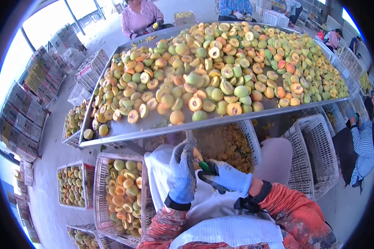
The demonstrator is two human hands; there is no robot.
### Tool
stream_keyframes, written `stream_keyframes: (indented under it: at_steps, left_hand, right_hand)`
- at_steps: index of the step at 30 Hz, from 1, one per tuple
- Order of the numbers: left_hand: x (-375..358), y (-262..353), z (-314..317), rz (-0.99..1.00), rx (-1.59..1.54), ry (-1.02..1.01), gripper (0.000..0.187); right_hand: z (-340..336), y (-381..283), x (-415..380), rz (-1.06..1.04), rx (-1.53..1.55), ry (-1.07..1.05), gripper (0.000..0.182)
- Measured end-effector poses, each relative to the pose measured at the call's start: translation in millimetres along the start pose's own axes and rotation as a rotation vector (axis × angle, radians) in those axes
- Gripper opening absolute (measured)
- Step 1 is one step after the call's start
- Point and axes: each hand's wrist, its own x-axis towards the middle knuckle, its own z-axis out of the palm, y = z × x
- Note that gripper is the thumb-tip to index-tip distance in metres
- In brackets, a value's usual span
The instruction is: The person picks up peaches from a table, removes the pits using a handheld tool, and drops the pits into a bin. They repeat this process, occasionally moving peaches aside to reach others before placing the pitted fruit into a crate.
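Observation:
My left hand (183, 168), in a pale blue work glove, is closed around a yellow-orange peach (197, 156), mostly hidden by the fingers. Close beside it, my right hand (228, 177), also gloved, grips a hand tool with a green and black handle (209, 167); its working end cannot be made out. Both hands are above my lap, just in front of the metal table (153, 132). Whole and halved peaches (195, 103) are heaped on that table, several halves with the stone showing.
At my left stands a plastic crate (99, 195) of peach halves, with another full crate (86, 184) beyond. A bin of scraps (249, 137) sits under the table edge. Nested white crates (316, 153) stand at right. People (140, 18) work across the table.

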Motion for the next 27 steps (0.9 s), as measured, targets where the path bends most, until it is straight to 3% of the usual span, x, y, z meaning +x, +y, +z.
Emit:
stream_keyframes:
  at_steps: [1,2,5,6,7,9,10,12,13,14,15,16,17,18,19,20,21,22,23,25,27]
  left_hand:
    - [-13,-46,-6,-0.173,-0.389,0.008,0.026]
    - [-12,-44,-8,-0.255,-0.427,-0.029,0.027]
    - [-4,-51,4,-0.248,-0.359,0.064,0.026]
    - [-2,-53,9,-0.237,-0.362,0.061,0.026]
    - [-1,-54,15,-0.193,-0.341,0.11,0.025]
    - [4,-58,23,-0.152,-0.321,0.154,0.024]
    - [5,-60,25,-0.159,-0.302,0.151,0.023]
    - [7,-68,28,-0.167,-0.282,0.139,0.023]
    - [7,-74,24,0.03,-0.03,0.103,0.022]
    - [8,-77,21,0.229,0.223,0.064,0.022]
    - [11,-72,21,0.229,0.226,0.055,0.022]
    - [13,-62,23,0.247,0.243,0.066,0.02]
    - [13,-58,25,0.262,0.258,0.077,0.018]
    - [15,-57,28,0.112,0.064,0.072,0.016]
    - [16,-52,28,0.111,0.065,0.071,0.016]
    - [16,-45,27,-0.134,-0.044,0.059,0.016]
    - [17,-40,29,-0.379,-0.151,0.042,0.016]
    - [14,-44,31,-0.322,-0.222,0.053,0.017]
    - [13,-46,32,-0.327,-0.215,0.042,0.017]
    - [11,-44,34,-0.135,-0.128,0.002,0.02]
    - [13,-34,36,-0.171,-0.116,-0.014,0.02]
  right_hand:
    - [-4,-1,-17,0.323,0.467,-0.256,0.032]
    - [-6,-6,-17,0.369,0.471,-0.283,0.031]
    - [-6,7,-9,0.406,0.495,-0.217,0.035]
    - [-4,19,-5,0.33,0.347,-0.149,0.04]
    - [2,28,-5,0.104,-0.024,0.064,0.044]
    - [15,41,-7,-0.077,-0.74,0.434,0.047]
    - [18,42,-8,-0.07,-0.737,0.438,0.047]
    - [20,36,-12,0.109,-0.684,0.314,0.047]
    - [16,36,-13,0.112,-0.68,0.32,0.047]
    - [10,37,-14,0.008,-0.416,0.228,0.048]
    - [5,36,-14,-0.096,-0.153,0.135,0.049]
    - [2,14,-19,0.013,0.15,0.038,0.05]
    - [0,12,-19,0.018,0.153,0.04,0.05]
    - [-3,11,-19,0.056,0.196,0.022,0.043]
    - [-4,11,-19,0.091,0.241,0.004,0.038]
    - [-5,15,-18,0.09,0.247,0.006,0.038]
    - [-6,21,-16,0.01,0.051,0.034,0.037]
    - [-9,24,-15,-0.07,-0.147,0.067,0.036]
    - [-12,24,-16,-0.067,-0.137,0.076,0.036]
    - [-22,12,-21,0.09,0.325,-0.144,0.035]
    - [-29,17,-23,0.189,0.476,-0.208,0.034]
